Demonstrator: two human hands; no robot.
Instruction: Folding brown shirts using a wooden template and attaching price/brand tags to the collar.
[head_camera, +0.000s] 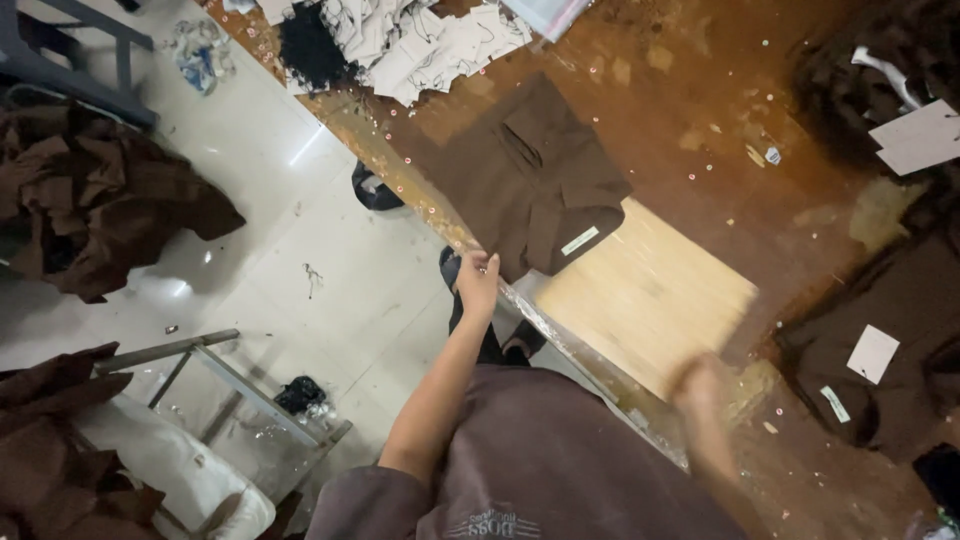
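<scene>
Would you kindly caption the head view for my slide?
Left hand grips the brown garment at the table edge; blurred right hand over pale board.

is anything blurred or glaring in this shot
Head view: the right hand is smeared by motion blur over the pale wooden board; the left hand at the table edge is fairly sharp, as is the brown garment; bright glare streaks sit on the glossy floor.

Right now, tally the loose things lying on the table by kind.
Folded dark brown cloth garments: 2
Pale wooden boards: 1
White paper cards: 2
Heaps of white printed fabric pieces: 1
Total: 6
</scene>
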